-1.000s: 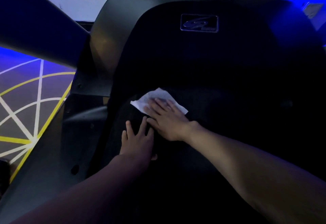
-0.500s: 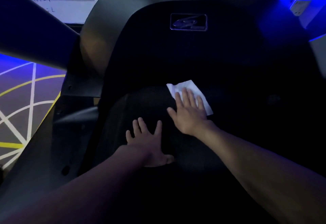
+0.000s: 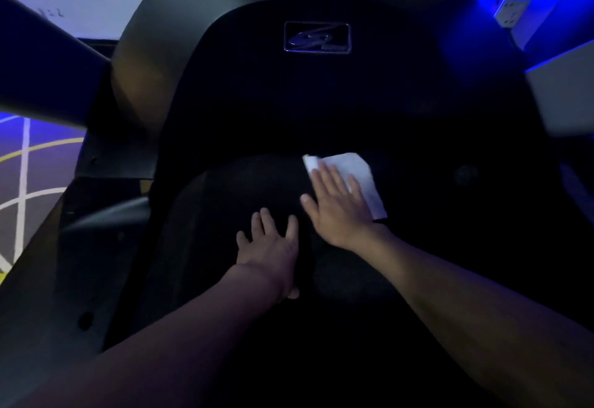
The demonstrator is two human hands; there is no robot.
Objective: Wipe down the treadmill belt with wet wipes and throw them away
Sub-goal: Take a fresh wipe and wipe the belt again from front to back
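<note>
Head view, near to far. Both forearms enter from the bottom edge and reach fwd over the treadmill belt [image 3: 225, 208], which is black and barely lit. The L hand [image 3: 268, 248] lies palm-down on the belt, approx. at its centre line, fingers straight and slightly spread, holding nothing. Just beyond it and to the R, the R hand [image 3: 337, 211] lies palm-down on a white wet wipe [image 3: 361, 171], fingers straight and close together, pressing the wipe flat onto the belt; no pinch. The wipe sits at the belt's front end, R of centre, and shows past the fingertips and along the hand's R side. The two hands are near each other but apart. L of the belt runs the dark side rail [image 3: 48, 279]; beyond that, floor [image 3: 32, 176] w/ white and yellow lines under blue light. Ahead of the wipe rises the black motor cover [image 3: 257, 102] w/ a rectangular logo badge [image 3: 316, 37]. A thick upright [image 3: 41, 79] crosses upper L. Far R: a wall socket [image 3: 511, 12].
</note>
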